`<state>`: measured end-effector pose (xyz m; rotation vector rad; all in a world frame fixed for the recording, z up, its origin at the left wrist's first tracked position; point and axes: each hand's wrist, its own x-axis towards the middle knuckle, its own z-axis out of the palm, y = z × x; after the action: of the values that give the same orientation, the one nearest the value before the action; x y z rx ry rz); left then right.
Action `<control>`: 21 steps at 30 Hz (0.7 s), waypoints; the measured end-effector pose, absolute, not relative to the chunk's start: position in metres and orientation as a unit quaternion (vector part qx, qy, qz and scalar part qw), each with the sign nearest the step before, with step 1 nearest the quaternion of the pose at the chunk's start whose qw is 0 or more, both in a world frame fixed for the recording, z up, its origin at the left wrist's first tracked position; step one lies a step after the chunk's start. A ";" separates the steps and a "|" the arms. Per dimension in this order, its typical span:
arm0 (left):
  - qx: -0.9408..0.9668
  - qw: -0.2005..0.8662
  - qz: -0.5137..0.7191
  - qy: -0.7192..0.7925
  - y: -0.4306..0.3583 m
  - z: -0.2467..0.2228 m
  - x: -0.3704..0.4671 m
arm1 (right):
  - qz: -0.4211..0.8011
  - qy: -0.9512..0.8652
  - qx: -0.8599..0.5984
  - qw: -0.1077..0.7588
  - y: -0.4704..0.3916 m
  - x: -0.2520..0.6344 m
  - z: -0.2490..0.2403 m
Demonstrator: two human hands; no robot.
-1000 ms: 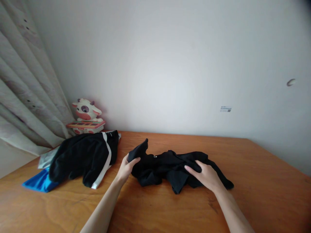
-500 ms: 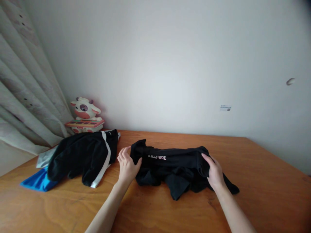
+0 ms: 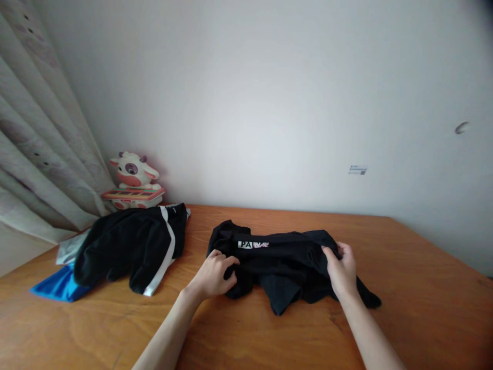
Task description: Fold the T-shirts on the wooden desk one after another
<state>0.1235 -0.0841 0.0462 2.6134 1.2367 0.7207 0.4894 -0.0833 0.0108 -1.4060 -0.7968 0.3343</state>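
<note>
A black garment [image 3: 285, 257] lies bunched on the wooden table in front of me, with a strip of white and pink lettering along its upper part. Its exact kind is hidden by the folds. My left hand [image 3: 216, 275] is closed on the cloth at the garment's left end, fingers curled into the fabric. At the right end, my right hand [image 3: 342, 267] pinches the black cloth between thumb and fingers. A loose black tip sticks out on the table beyond my right wrist.
To the left lies a heap of clothes: a black piece with a white stripe [image 3: 127, 246] over a blue cloth [image 3: 63, 285] and a grey one. A cow toy with a keyboard [image 3: 134, 180] stands behind it, beside a curtain [image 3: 42, 139]. A white wall [image 3: 269, 113] backs the table [image 3: 404, 288].
My left hand has moved down and right, from the garment's left edge onto its lower front, and its fingers have curled. More of the lettering shows. My right hand has shifted slightly right.
</note>
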 end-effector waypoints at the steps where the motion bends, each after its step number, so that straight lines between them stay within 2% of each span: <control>1: 0.870 0.053 0.237 0.429 -0.081 0.046 0.119 | 0.143 -0.335 -0.611 0.703 -0.083 0.491 0.012; 5: 0.788 -0.089 0.262 0.550 -0.071 0.051 0.097 | 0.114 -0.273 -0.579 0.759 -0.083 0.495 0.016; 8: 0.713 -0.131 0.299 0.621 -0.069 0.054 0.087 | 0.133 -0.262 -0.582 0.758 -0.082 0.497 0.013; 12: 0.746 -0.098 0.322 0.575 -0.076 0.053 0.099 | 0.199 -0.307 -0.603 0.709 -0.079 0.498 0.006; 18: 0.877 0.048 0.247 0.408 -0.089 0.049 0.134 | 0.220 -0.394 -0.685 0.572 -0.084 0.493 0.007; 21: 0.883 0.071 0.216 0.410 -0.088 0.045 0.136 | 0.220 -0.382 -0.690 0.574 -0.085 0.491 0.006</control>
<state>0.1357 -0.0884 0.0454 2.6556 1.2343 0.6483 0.4908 -0.0848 0.0064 -1.6171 -0.8949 0.5164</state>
